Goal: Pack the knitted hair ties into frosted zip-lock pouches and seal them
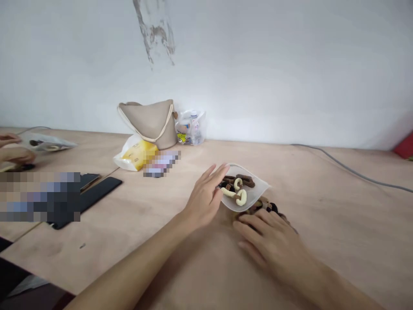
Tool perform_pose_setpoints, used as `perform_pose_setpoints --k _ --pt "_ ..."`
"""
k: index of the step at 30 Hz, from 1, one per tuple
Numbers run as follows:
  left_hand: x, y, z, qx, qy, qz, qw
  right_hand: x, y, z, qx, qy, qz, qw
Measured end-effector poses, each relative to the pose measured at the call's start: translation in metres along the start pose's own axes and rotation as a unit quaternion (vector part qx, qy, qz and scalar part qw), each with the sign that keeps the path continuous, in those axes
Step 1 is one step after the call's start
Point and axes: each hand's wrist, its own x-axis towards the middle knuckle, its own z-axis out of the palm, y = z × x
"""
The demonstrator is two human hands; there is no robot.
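Nearest the camera, the right hand (pixel 269 243) lies palm down on the bench (pixel 325 232). Its fingers (pixel 250 224) are loosely spread and grip nothing, and their tips rest on a small heap of loose loops (pixel 269 207) in dark brown and black. The heap is too bunched to count. Just beyond and to the left, the left hand (pixel 204 200) is flat and open, its straight fingers touching the near-left edge of one frosted pouch (pixel 254 193). The pouch lies flat directly ahead of the right fingers and immediately right of the left ones. Its long axis runs from near-left to far-right, and its near edge overlaps the heap. Both hands touch or nearly touch it, the left more plainly. Inside are two cream loops and a cluster of brown ones. Farther left of the left fingers lie two black slabs (pixel 97 193). At the far left edge, another person's hand (pixel 13 150) holds a second pouch (pixel 48 142). By the wall stand one beige bucket bag (pixel 151 122), one yellow packet (pixel 138 156) and one clear bag of bottles (pixel 191 127). One grey cable (pixel 348 170) trails far to the right.
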Motion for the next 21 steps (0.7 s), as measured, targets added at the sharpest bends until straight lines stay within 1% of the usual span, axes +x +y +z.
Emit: perform_pose_setpoints --k 3,5,7,9,10,12,13,14,15,17,19,21 --pt "0.001 -0.003 0.001 0.006 0.014 -0.015 1.0 0.01 -0.011 0.012 -0.045 -0.027 0.005 0.999" --pt "0.001 -0.004 0.0 0.008 0.015 -0.022 1.0 0.012 -0.016 0.013 -0.042 -0.031 -0.014 0.999" --pt "0.001 -0.005 -0.001 0.008 0.009 -0.026 1.0 0.012 -0.019 0.009 -0.023 -0.034 -0.046 0.998" --pt "0.001 -0.003 -0.003 0.007 -0.001 -0.024 1.0 0.013 -0.019 0.002 0.002 -0.008 -0.071 0.997" --pt "0.001 -0.002 -0.004 0.006 -0.008 -0.022 1.0 0.015 -0.017 -0.003 0.004 0.015 -0.071 0.997" --pt "0.0 0.001 -0.004 0.001 -0.017 -0.016 1.0 0.019 -0.009 -0.011 -0.023 0.057 -0.043 0.997" --pt "-0.001 0.002 -0.004 -0.002 -0.018 -0.014 1.0 0.021 -0.004 -0.015 -0.041 0.061 -0.024 0.997" --pt "-0.001 0.002 -0.004 -0.005 -0.017 -0.013 1.0 0.021 0.002 -0.018 -0.048 0.052 -0.007 0.997" --pt "-0.001 0.002 -0.004 -0.008 -0.015 -0.013 1.0 0.02 0.008 -0.021 -0.04 0.037 0.003 0.999" --pt "-0.001 0.002 -0.004 -0.011 -0.012 -0.013 1.0 0.012 0.017 -0.027 0.007 0.02 0.01 1.0" --pt "-0.001 0.002 -0.004 -0.012 -0.012 -0.015 1.0 -0.003 0.019 -0.029 0.057 0.033 0.026 0.998" --pt "-0.001 0.002 -0.004 -0.013 -0.011 -0.014 1.0 -0.02 0.015 -0.028 0.082 0.043 0.037 0.995"
